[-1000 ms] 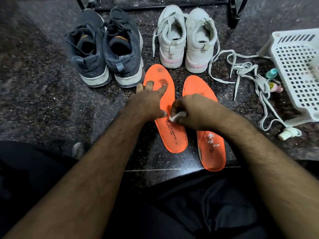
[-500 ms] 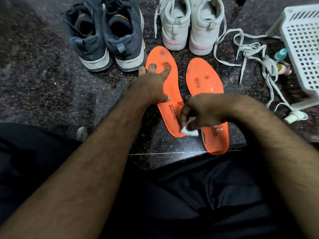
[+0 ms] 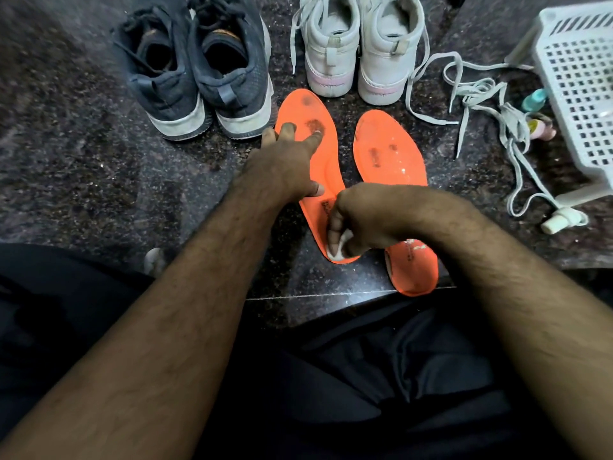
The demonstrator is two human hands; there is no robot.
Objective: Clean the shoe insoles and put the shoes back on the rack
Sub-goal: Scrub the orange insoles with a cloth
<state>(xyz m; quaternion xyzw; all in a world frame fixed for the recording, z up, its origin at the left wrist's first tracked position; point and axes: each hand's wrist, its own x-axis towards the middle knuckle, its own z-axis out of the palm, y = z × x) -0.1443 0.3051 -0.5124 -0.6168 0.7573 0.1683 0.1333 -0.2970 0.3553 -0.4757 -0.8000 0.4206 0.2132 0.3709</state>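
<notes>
The thin, flexible left insole (image 3: 326, 180) is pinned flat by the spread left hand (image 3: 285, 167) while a white wipe (image 3: 338, 249) is pinched by the right hand (image 3: 365, 217) at its near heel, where holding seems wisest.

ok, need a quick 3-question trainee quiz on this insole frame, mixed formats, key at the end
1. True or false: the left hand presses flat on the left insole.
2. What does the right hand pinch? A) a lace B) a white wad C) a bottle
3. Fill in: the wad touches the left insole at its ____ end, the one nearest the person.

Key: 1 true; 2 B; 3 heel
</notes>
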